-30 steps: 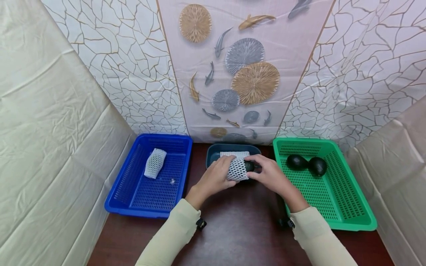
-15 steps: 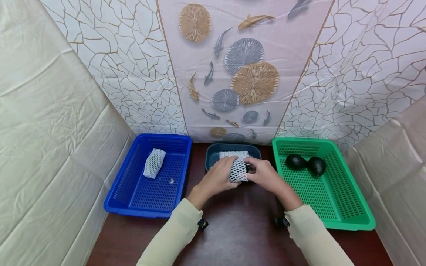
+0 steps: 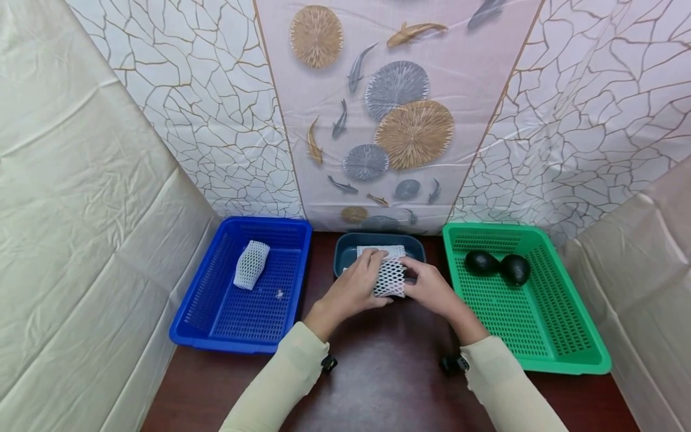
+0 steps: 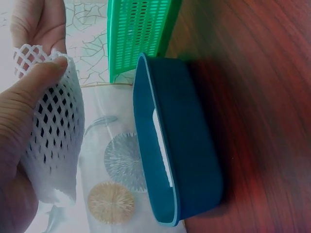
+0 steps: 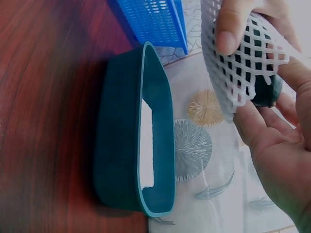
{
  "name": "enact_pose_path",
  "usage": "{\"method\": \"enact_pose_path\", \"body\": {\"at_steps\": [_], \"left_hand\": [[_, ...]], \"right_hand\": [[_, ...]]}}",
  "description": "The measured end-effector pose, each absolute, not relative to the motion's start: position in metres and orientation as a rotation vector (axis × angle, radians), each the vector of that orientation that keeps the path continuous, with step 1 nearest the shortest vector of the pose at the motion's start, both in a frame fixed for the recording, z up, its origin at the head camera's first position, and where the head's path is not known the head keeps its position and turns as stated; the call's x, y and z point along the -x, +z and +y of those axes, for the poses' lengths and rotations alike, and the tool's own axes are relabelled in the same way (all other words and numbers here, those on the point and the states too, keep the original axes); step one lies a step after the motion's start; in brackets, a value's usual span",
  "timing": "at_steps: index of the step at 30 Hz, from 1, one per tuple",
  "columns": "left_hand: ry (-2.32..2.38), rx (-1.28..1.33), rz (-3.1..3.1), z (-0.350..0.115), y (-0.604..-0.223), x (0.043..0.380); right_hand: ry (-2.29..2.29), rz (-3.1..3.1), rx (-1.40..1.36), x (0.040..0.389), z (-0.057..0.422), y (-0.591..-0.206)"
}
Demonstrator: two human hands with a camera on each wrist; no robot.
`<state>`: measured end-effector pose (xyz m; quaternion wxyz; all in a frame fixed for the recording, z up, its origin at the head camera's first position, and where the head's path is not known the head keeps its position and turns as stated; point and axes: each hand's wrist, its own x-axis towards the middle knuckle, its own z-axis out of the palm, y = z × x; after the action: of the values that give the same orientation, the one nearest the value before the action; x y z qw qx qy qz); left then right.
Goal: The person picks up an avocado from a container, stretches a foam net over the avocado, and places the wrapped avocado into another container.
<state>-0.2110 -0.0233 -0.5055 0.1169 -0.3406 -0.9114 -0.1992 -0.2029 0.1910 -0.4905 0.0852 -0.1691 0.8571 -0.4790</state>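
A white foam net sleeve [image 3: 390, 279] is held between both hands, over the front of the small teal bin [image 3: 341, 264]. Inside it sits a dark avocado [image 5: 267, 92], showing through the mesh and poking out of the open end in the right wrist view. My left hand [image 3: 353, 285] grips the sleeve round its middle, thumb across the mesh [image 4: 56, 131] in the left wrist view. At the open end, my right hand [image 3: 432, 289] pinches the sleeve's edge with its fingertips, close beside the avocado's tip.
More white foam netting [image 3: 380, 250] lies in the teal bin. To the left, a blue basket [image 3: 237, 345] holds a netted piece [image 3: 251, 266] and a small white scrap. A green basket [image 3: 572, 363] on the right has two avocados [image 3: 514, 270]. Patterned cloth walls enclose the table.
The avocado has gone deeper into the sleeve, its dark end now covered in the head view. The right fingers have moved slightly left onto the net's edge.
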Motion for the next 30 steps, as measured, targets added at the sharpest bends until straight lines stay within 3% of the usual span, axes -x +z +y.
{"method": "enact_pose_path", "body": {"at_steps": [18, 30], "left_hand": [[-0.577, 0.848, -2.717, -0.048, -0.51, 0.209], [-0.562, 0.901, -2.654, -0.043, -0.51, 0.206]], "right_hand": [[-1.606, 2.554, 0.49, 0.203, 0.206, -0.493], [-1.613, 2.521, 0.456, 0.202, 0.202, -0.495]]}}
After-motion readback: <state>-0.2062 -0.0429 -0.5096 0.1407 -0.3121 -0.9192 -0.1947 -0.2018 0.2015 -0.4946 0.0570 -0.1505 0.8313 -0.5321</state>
